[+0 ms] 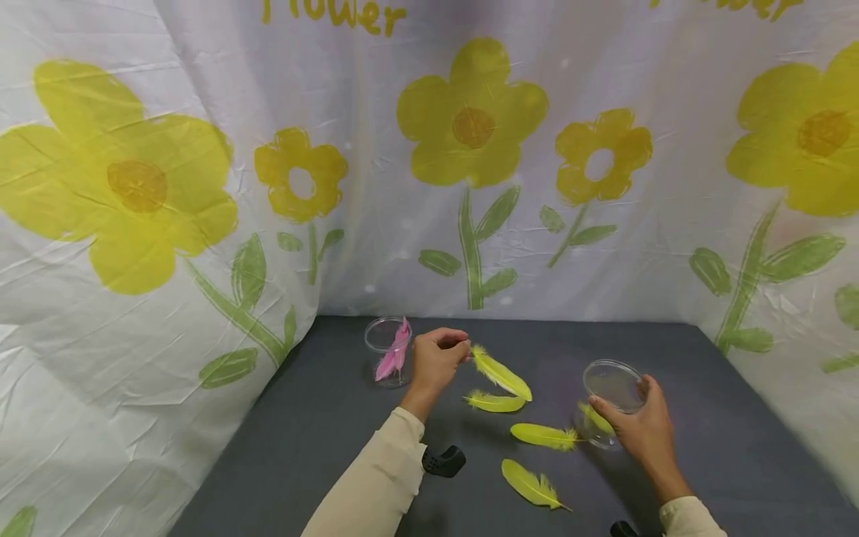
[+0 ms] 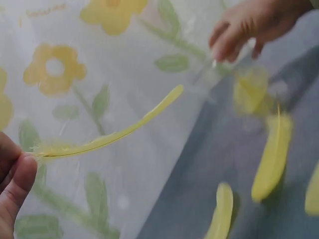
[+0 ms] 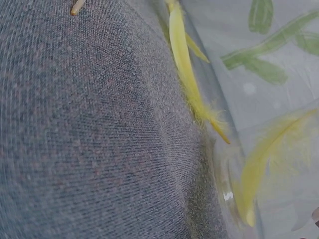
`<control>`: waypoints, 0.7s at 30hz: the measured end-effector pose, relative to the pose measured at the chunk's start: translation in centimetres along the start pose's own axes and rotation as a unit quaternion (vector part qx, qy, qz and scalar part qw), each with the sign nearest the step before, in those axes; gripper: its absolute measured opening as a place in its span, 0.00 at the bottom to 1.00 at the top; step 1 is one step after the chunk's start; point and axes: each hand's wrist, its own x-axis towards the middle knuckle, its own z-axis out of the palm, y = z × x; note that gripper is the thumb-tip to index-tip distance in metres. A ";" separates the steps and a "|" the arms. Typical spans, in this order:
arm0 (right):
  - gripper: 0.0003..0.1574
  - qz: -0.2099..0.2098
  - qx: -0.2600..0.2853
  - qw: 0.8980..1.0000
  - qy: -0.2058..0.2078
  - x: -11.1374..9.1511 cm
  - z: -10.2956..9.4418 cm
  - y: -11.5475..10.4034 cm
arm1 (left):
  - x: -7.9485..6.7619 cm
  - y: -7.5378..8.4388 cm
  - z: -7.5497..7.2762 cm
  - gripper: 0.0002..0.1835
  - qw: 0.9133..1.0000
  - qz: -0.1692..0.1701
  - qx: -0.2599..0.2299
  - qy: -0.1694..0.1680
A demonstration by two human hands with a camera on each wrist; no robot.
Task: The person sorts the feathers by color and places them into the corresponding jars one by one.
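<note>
My left hand (image 1: 435, 367) pinches a yellow feather (image 1: 502, 375) by its quill, thumb against fingers. The left wrist view shows this feather (image 2: 112, 138) pointing away from the fingertips. My right hand (image 1: 646, 436) grips a clear cup (image 1: 607, 443) from its right side, thumb near the rim. Inside that cup is a yellow feather (image 1: 594, 418), also visible through the clear wall in the right wrist view. Between the hands, yellow feathers lie on the dark cloth: one (image 1: 495, 403) below the held feather, another (image 1: 542, 435) beside the cup, a third (image 1: 532, 485) nearer me.
A second clear cup (image 1: 368, 341) stands at the back left, with pink feathers (image 1: 393, 355) inside. Dark cloth (image 1: 295, 447) covers the table. Behind it hangs a white curtain (image 1: 376, 268) printed with yellow flowers. A black device (image 1: 446, 462) sits at my left wrist.
</note>
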 end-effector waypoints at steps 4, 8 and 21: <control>0.74 0.001 -0.001 1.000 -0.002 0.0 0.0 0.0 | 0.1 1.2 2.4 0.03 1.000 0.020 -0.016 0.001; 0.74 -0.005 -0.003 1.000 0.004 0.0 0.1 0.1 | 0.0 1.9 4.9 0.03 0.999 0.029 -0.028 0.002; 0.75 0.002 -0.006 1.000 0.007 0.3 0.3 0.3 | -1.8 1.6 12.5 0.04 0.996 0.088 0.029 -0.014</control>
